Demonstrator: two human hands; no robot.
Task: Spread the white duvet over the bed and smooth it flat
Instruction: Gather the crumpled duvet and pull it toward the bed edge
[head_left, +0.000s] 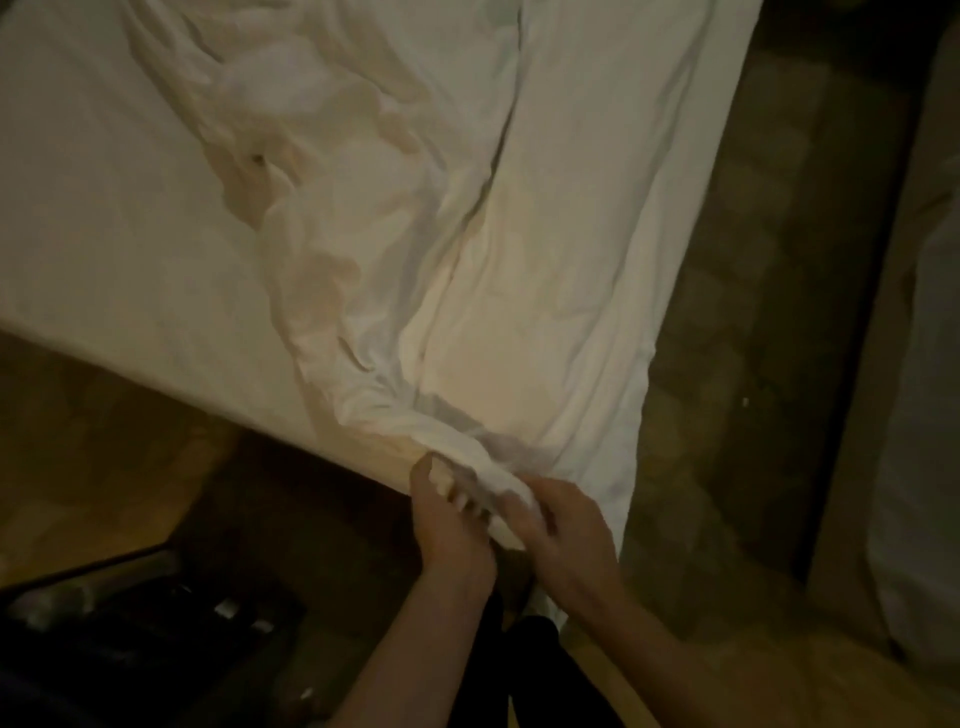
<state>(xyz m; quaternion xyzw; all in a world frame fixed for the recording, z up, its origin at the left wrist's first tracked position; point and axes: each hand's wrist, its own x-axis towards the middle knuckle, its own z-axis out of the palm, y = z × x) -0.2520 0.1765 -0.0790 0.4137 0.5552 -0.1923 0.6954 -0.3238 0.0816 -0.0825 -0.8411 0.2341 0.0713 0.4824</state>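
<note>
Currently the white, wrinkled cloth duvet (415, 218) lies bunched in a long ridge down the middle and right of the white-sheeted bed (93, 208), the sheet bare on the left. Its near end is gathered at the bed's foot edge. Left hand (449, 525): fingers curled round the gathered corner of the duvet, thumb up against the fabric, grasping it. Right hand (563, 535): fingers folded over the same bunch from the right, also grasping it. Both hands are just beside each other, at the foot edge. Dim light, some blur. Wooden parquet floor (727, 364) beside and below the bed; dark, unclear object (130, 639) at lower left.
</note>
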